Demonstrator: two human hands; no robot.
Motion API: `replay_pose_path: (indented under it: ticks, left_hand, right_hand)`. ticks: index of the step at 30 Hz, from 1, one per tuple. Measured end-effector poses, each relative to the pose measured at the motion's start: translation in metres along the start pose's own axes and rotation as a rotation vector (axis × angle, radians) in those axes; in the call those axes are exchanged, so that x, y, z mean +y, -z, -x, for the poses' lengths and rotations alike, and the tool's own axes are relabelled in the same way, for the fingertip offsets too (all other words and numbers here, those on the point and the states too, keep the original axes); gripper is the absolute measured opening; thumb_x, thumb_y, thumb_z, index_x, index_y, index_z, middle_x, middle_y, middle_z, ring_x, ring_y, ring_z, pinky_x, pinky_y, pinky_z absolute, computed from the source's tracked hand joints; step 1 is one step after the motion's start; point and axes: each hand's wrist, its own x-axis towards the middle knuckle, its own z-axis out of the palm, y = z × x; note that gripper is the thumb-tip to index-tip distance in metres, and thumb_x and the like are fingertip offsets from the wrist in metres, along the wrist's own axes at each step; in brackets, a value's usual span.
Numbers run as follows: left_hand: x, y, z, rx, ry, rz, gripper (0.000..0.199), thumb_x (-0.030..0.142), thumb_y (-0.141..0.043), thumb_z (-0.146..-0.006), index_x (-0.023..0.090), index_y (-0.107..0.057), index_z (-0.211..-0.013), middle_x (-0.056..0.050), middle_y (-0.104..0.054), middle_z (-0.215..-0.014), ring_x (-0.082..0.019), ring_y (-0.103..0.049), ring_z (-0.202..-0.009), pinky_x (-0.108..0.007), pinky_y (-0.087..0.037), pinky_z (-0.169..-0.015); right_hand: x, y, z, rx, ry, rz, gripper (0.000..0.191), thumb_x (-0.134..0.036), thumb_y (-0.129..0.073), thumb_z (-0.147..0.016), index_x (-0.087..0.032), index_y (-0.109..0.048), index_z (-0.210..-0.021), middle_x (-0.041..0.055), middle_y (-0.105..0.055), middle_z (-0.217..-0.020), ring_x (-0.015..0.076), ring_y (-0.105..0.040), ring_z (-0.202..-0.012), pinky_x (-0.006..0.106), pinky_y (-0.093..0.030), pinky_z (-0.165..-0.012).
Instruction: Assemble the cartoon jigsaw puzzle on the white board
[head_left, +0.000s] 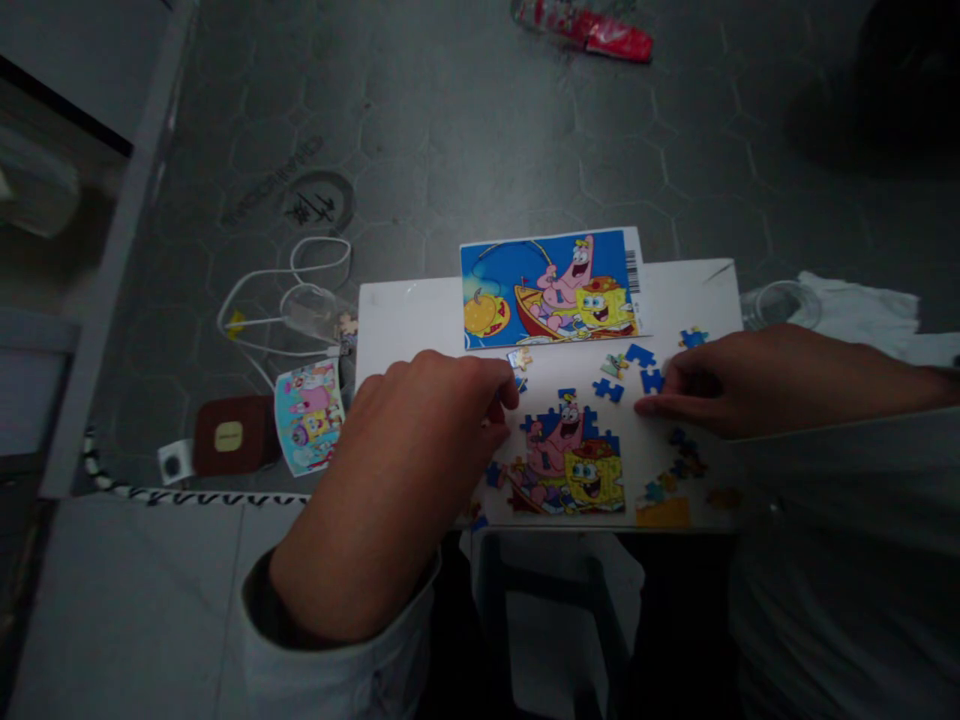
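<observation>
A partly joined cartoon puzzle [574, 460] lies on a white board [409, 315]. Behind it rests a picture card [551, 290] showing a pink starfish and a yellow sponge figure. My left hand [442, 410] is just left of the joined part, its thumb and index finger curled near a small piece; whether it holds one cannot be seen. At the right, my right hand [701, 385] has its fingertips beside a blue piece [651, 381], its fingers pinched together, and what lies between them is hidden. More loose blue pieces [607, 389] lie between the hands.
Dark loose pieces [686, 455] and a yellow-orange item [664, 512] are near the board's front right. Left of the board are a cartoon card [309, 415], white cable [259, 268] and brown box [234, 435]. A red-wrapped item [592, 32] lies far back.
</observation>
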Motion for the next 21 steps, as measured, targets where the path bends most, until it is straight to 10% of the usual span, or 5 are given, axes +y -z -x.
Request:
replay_pose_path:
  ticks: [21]
  left_hand:
    - [0.0008, 0.0014, -0.0015, 0.043, 0.034, -0.037, 0.018, 0.032, -0.082, -0.091, 0.04, -0.09, -0.106, -0.004, -0.085, -0.096, -0.033, -0.08, -0.088, -0.042, -0.055, -0.079]
  right_hand:
    - [0.0018, -0.0023, -0.0018, 0.004, 0.012, 0.008, 0.042, -0.062, -0.077, -0.095, -0.03, -0.078, -0.069, 0.0076, -0.081, -0.075, 0.026, -0.07, -0.061, 0.04, -0.049, -0.058]
